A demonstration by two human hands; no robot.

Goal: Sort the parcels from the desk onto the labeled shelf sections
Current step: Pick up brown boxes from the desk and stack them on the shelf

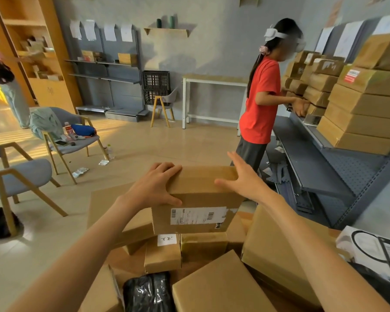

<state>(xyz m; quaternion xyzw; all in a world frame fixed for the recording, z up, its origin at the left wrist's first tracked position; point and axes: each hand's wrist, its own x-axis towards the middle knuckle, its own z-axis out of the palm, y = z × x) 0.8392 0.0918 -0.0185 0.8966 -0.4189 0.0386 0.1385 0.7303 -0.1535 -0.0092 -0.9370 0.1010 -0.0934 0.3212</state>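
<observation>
A flat brown cardboard parcel (198, 199) with a white shipping label on its near face is raised above the pile of parcels (223, 284) on the desk. My left hand (154, 188) grips its left end, fingers curled over the top edge and thumb on the near face. My right hand (243, 179) presses flat against its right end with straight fingers. The grey metal shelf (313, 163) stands at the right, its upper level stacked with brown boxes (365, 109).
A person in a red shirt (261, 100) stands at the grey shelf, handling boxes. Two grey chairs (65, 131) stand on the left. A black plastic bag parcel (149, 293) lies in the pile. A white table (212, 79) stands by the far wall.
</observation>
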